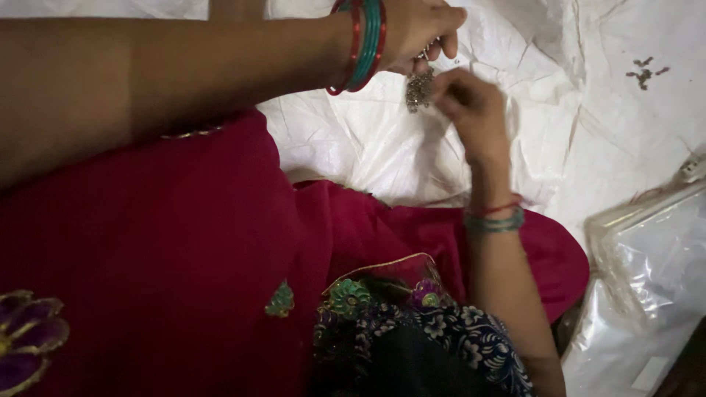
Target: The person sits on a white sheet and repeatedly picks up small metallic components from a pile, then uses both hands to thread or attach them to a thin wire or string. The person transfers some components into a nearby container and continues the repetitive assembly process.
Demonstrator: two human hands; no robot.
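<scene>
My left hand [415, 28] reaches in from the left along the top of the view, with red and green bangles at its wrist. Its fingers pinch the top of a small cluster of silvery metal beads [418, 90] that hangs down. My right hand [471, 103] comes up from the lower right, a thin bracelet and a red thread on its wrist. Its fingertips touch the same bead cluster from the right. Both hands work over a crumpled white plastic sheet [588, 110].
Dark pink embroidered cloth [184, 242] covers my lap at the lower left, with dark blue flowered fabric [456, 338] below it. A clear plastic bag [654, 272] lies at the lower right. A few small dark bits [643, 72] lie on the sheet at the upper right.
</scene>
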